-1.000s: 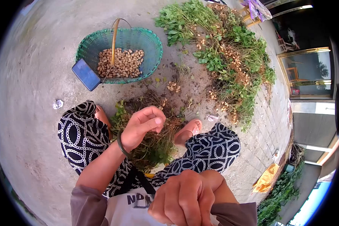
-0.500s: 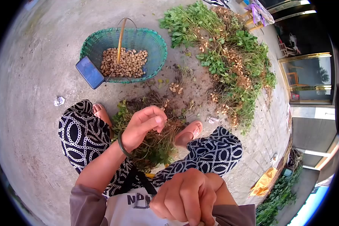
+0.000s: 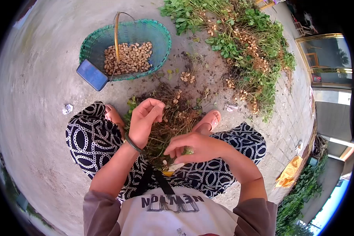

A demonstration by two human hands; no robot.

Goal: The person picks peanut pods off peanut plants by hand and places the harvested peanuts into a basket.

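My left hand (image 3: pixel 144 120), a green bangle (image 3: pixel 134 144) at its wrist, is closed above a pulled plant bundle (image 3: pixel 165 129) between the feet. Its thumb and fingers are pressed together; anything between them is hidden. My right hand (image 3: pixel 196 147) is over the near right side of the bundle, fingers loosely bent and apart from the thumb, nothing visible in it. Just below its fingertips shows a small pale piece (image 3: pixel 165 162), probably a peanut. Beyond the hands stands a green woven basket (image 3: pixel 164 51) with many peanuts (image 3: pixel 129 58) inside.
A phone (image 3: pixel 92 75) leans at the basket's near left edge. A large heap of peanut plants (image 3: pixel 259 51) lies at the upper right. Several loose peanuts (image 3: pixel 187 77) rest on soil right of the basket. Crumpled white paper (image 3: pixel 67 109) is at left, an orange bag (image 3: pixel 289 171) at right.
My right hand has gone from close to the chest, where it was closed, out over the bundle, and its fingers have opened. My left hand stays closed. The view has shifted slightly.
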